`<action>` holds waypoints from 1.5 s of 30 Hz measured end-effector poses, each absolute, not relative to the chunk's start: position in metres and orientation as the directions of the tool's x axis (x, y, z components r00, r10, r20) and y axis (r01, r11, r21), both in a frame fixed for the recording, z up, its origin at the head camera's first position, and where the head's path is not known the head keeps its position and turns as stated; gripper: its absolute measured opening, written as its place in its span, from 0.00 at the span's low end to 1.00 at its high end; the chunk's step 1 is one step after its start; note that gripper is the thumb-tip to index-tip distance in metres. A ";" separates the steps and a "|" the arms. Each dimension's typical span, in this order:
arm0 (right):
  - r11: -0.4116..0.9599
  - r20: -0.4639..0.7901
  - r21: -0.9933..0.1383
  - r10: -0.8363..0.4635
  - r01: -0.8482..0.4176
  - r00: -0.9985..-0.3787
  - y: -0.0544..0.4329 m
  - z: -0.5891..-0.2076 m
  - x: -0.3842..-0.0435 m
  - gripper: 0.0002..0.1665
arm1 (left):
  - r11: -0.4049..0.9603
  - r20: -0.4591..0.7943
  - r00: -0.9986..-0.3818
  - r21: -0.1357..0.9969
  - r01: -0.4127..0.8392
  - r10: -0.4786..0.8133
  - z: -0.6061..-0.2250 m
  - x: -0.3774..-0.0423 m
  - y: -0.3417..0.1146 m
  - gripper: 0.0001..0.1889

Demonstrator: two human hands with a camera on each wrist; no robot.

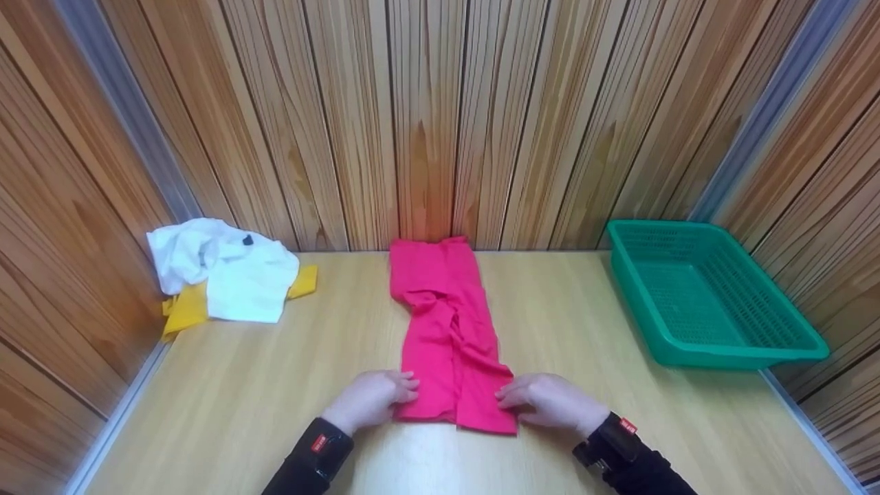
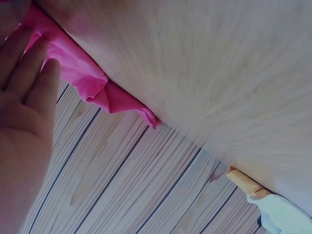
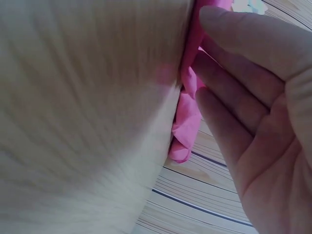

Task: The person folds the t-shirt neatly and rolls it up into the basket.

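Observation:
Bright pink trousers point(image 1: 440, 330) lie lengthwise on the wooden table, with wrinkles across the middle and the two legs side by side toward me. My left hand point(image 1: 375, 397) rests its fingertips on the left edge near the lower end. In the left wrist view its fingers point(image 2: 41, 83) are fairly straight against the cloth. My right hand point(image 1: 553, 400) touches the opposite edge, close to the hem. Its fingers point(image 3: 222, 114) look loosely extended in the right wrist view, with the thumb by the cloth edge.
At the back left, a white garment point(image 1: 251, 282) lies heaped over a yellow cloth point(image 1: 187, 309). A green plastic basket point(image 1: 636, 299) stands at the right. Wood-panelled walls point(image 1: 426, 137) enclose the table point(image 1: 275, 385) at the back and sides.

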State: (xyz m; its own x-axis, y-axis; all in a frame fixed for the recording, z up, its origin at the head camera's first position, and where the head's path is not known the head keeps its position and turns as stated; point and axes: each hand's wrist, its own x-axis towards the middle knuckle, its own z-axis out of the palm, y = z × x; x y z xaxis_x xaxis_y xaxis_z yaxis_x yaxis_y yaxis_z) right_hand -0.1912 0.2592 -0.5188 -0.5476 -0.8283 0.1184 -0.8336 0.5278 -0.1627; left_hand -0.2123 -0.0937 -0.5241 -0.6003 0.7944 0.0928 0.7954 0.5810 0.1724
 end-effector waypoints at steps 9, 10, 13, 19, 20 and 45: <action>0.540 0.132 -0.163 -0.817 -0.826 -0.561 0.257 -0.521 -0.189 0.17 | 0.531 0.155 -0.570 0.232 0.815 0.807 -0.527 -0.210 -0.098 0.17; 0.541 0.135 -0.160 -0.817 -0.826 -0.561 0.257 -0.521 -0.189 0.16 | 0.527 0.164 -0.568 0.237 0.816 0.807 -0.528 -0.209 -0.098 0.17; 0.537 0.148 -0.152 -0.818 -0.830 -0.557 0.256 -0.521 -0.189 0.14 | 0.523 0.172 -0.569 0.251 0.815 0.804 -0.529 -0.209 -0.099 0.15; 0.514 0.178 -0.123 -0.830 -0.849 -0.528 0.254 -0.522 -0.189 0.13 | 0.531 0.170 -0.581 0.264 0.805 0.796 -0.529 -0.209 -0.099 0.13; 0.510 0.179 -0.117 -0.833 -0.852 -0.523 0.253 -0.522 -0.188 0.13 | 0.534 0.168 -0.584 0.265 0.803 0.794 -0.529 -0.209 -0.099 0.13; 0.524 0.146 -0.428 -0.764 -0.736 -0.629 0.254 -0.516 -0.195 0.08 | 0.580 -0.002 -0.673 0.508 0.636 0.740 -0.509 -0.207 -0.108 0.08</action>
